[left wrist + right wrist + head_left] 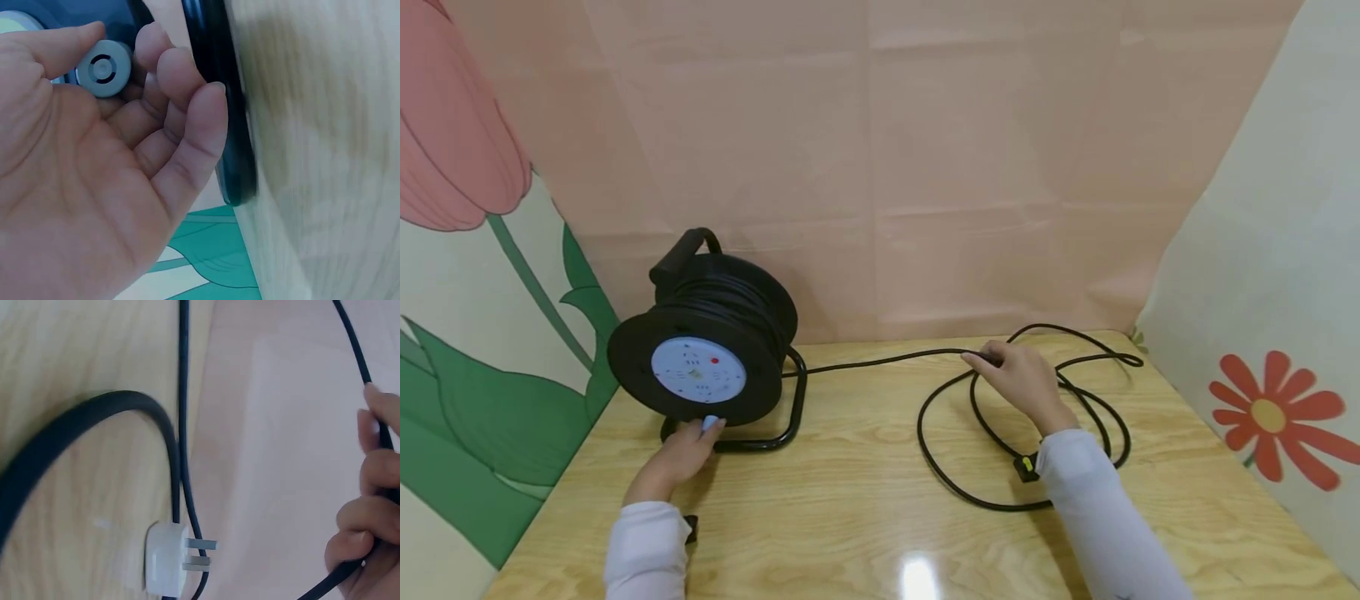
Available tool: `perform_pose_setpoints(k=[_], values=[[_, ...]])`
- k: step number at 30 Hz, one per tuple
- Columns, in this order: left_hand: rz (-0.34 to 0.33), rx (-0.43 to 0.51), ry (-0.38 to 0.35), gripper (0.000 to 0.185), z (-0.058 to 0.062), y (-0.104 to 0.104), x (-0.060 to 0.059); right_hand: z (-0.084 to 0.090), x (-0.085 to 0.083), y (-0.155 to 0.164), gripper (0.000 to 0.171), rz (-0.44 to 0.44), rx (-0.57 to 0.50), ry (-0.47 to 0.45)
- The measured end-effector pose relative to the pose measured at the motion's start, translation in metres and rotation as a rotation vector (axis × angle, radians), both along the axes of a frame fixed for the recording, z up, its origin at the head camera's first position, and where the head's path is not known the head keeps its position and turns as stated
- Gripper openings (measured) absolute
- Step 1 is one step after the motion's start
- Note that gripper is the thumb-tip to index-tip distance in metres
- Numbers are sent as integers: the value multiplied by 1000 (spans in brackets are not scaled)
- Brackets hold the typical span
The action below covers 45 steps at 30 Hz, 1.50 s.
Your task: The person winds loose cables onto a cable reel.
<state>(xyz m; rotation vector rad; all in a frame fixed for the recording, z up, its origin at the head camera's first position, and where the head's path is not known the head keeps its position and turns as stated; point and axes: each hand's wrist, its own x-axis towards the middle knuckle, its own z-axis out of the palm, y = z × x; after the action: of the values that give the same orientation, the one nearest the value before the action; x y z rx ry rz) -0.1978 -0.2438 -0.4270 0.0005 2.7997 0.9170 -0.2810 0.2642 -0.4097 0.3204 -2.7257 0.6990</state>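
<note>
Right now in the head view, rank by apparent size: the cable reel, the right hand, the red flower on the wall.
1. cable reel, largest by far.
2. red flower.
3. right hand, smallest; though the flower's petals are thin, so these two are close.

Pale wood-grain table (865, 500), glossy, light glare near front edge. Black cable reel (715, 333) stands upright on tube stand (782, 433) at table's left rear, pale socket face toward camera. Black cable (880, 360) runs from reel rightward across table, falls into loose loops (947, 475) on right half. White plug (165, 556) lies on tabletop among loops, prongs sideways, just beside two cable strands. Loops reach near table's right rear corner.
</note>
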Motion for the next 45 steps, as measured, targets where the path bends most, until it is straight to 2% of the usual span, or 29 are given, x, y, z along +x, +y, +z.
perform_pose_setpoints(k=[5, 10, 13, 20, 24, 30, 33, 36, 41, 45], values=[[6, -21, 16, 63, -4, -9, 0, -4, 0, -1, 36, 52, 7, 16], [12, -32, 30, 75, -5, -20, 3, -5, 2, -3, 31, -8, 25, 97], [34, -28, 50, 74, -4, -26, 5, -5, 4, -4, 33, -17, 30, 124], [131, 23, 109, 66, -4, -39, 9, -4, 5, -7, 30, 74, 25, 39], [213, 96, 140, 64, -5, -44, 12, -2, 5, -12, 31, 87, 48, 45], [364, 225, 169, 64, -4, -46, 15, -4, 5, -19, 34, 52, 84, 88], [448, 299, 184, 64, -2, -45, 16, -5, 5, -22, 37, 49, 85, 78], [514, 380, 207, 62, -1, -43, 15, -5, 6, -26, 39, 87, 73, 53], [582, 532, 240, 60, 1, -42, 13, -5, 5, -29, 26, 172, 79, 9], [623, 682, 264, 57, 5, -42, 13, -8, 5, -29, 21, 164, 117, 59]])
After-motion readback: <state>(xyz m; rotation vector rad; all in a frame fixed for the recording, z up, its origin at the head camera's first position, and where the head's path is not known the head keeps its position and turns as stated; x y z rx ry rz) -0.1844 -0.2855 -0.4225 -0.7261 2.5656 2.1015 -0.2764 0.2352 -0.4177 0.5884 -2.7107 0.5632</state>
